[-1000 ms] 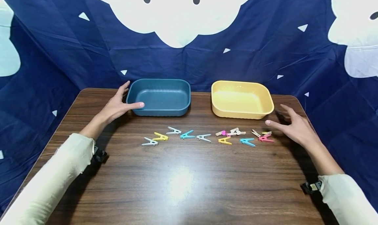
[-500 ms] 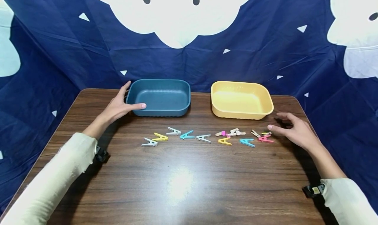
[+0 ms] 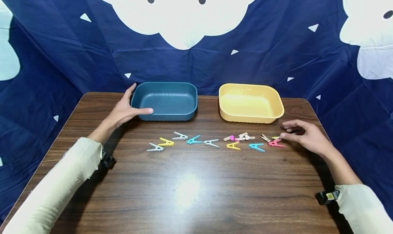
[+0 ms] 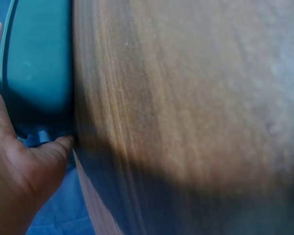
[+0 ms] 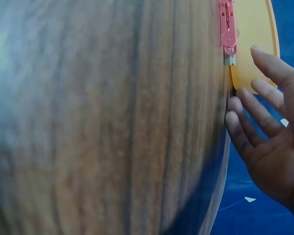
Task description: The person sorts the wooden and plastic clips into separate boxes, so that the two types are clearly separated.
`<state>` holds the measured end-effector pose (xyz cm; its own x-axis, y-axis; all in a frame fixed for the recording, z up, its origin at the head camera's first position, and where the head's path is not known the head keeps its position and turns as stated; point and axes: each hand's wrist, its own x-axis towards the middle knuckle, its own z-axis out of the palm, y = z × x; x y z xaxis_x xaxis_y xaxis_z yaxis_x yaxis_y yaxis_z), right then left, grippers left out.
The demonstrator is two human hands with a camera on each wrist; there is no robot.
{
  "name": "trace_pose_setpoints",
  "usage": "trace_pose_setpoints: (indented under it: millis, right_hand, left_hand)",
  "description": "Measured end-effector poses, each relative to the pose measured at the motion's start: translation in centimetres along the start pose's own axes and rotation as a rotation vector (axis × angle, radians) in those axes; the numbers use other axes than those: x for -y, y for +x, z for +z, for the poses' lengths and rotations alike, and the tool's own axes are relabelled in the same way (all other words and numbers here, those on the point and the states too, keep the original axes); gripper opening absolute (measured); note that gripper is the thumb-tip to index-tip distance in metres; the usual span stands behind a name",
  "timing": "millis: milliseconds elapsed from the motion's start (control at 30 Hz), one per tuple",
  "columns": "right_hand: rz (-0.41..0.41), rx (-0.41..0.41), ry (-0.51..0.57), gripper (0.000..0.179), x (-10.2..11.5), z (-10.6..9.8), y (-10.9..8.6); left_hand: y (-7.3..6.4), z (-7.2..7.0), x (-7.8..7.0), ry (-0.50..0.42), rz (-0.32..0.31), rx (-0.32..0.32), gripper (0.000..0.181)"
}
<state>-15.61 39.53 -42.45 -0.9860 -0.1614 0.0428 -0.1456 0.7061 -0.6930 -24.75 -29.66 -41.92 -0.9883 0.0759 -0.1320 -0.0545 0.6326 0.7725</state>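
My left hand (image 3: pixel 122 110) reaches round the left end of a dark teal plastic basin (image 3: pixel 192 107). Its thumb lies straight along the front and its fingers stretch past the left side; contact seems likely. My right hand (image 3: pixel 308 136) hovers at the right end of a row of clothespins, fingers loosely bent and thumb apart from them. Closest to its thumb tip is a small clothespin with a yellow-green decoration (image 3: pixel 276 137). Just beside that lie a pink clothespin (image 3: pixel 276 143) and a small wooden clothespin (image 3: pixel 265 138). In the right wrist view nothing shows between the fingers.
A yellow basin (image 3: pixel 250 119) stands at the back right of the brown table (image 3: pixel 138 193). Blue (image 3: pixel 256 147), yellow (image 3: pixel 233 146) and grey clothespins (image 3: pixel 155 147) are spread in front of both basins. A blue cloth (image 3: pixel 196 67) hangs behind.
My right hand has come down and left toward the right-end clothespins, its thumb and fingers drawing closer together. The left hand has stayed by the teal basin with hardly any movement.
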Motion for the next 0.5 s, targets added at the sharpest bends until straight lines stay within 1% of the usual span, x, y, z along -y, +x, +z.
trace_pose_setpoints:
  millis: [100, 200, 400, 500]
  right_hand:
    - [-0.03, 0.019, 0.056, 0.036, -0.24, -0.04, -0.08]
    - [-0.035, 0.059, 0.086, 0.028, -0.36, -0.18, -0.23]
    - [-0.044, 0.146, 0.079, 0.016, -0.48, -0.36, -0.46]
    - [-0.034, 0.156, 0.067, 0.015, -0.44, -0.36, -0.5]
  left_hand:
    - [0.0, 0.15, -0.15, -0.018, 0.009, -0.004, 0.141]
    - [-0.03, 0.29, -0.33, -0.031, 0.021, -0.002, 0.141]
    - [-0.06, 0.43, -0.55, -0.024, 0.033, 0.01, 0.139]
    - [-0.06, 0.48, -0.55, -0.022, 0.033, 0.016, 0.14]
